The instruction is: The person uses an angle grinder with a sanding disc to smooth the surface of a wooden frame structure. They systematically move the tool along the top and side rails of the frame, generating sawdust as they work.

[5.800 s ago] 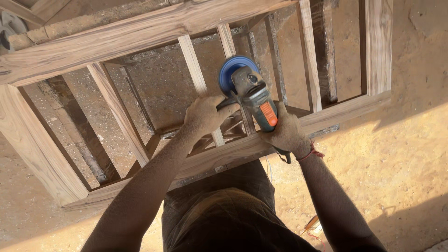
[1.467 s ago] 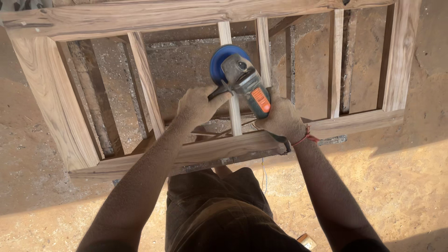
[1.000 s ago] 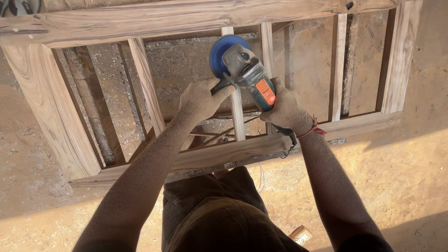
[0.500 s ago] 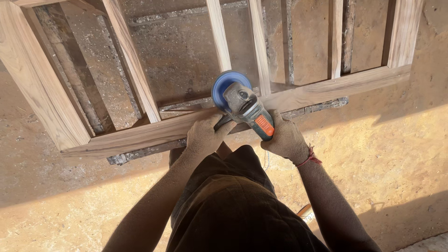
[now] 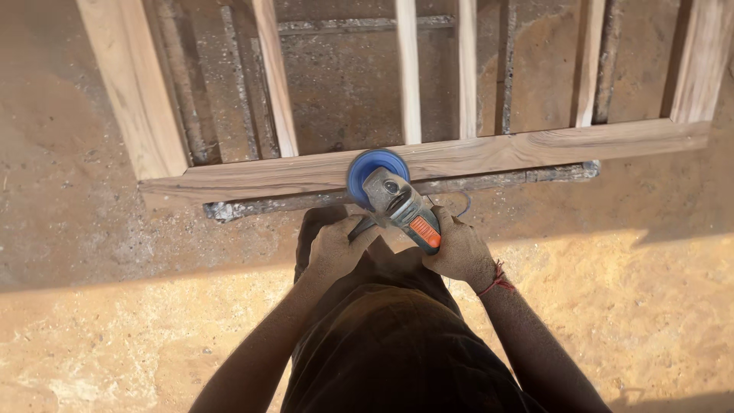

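The left hand (image 5: 335, 246) wraps its fingers around the side handle of the grinder (image 5: 397, 203); the right hand (image 5: 459, 248) grips its body. Its blue disc (image 5: 369, 164) meets the wooden frame's (image 5: 489, 153) near rail at 12 o'clock. The tool looks heavy and rigid, best held two-handed.
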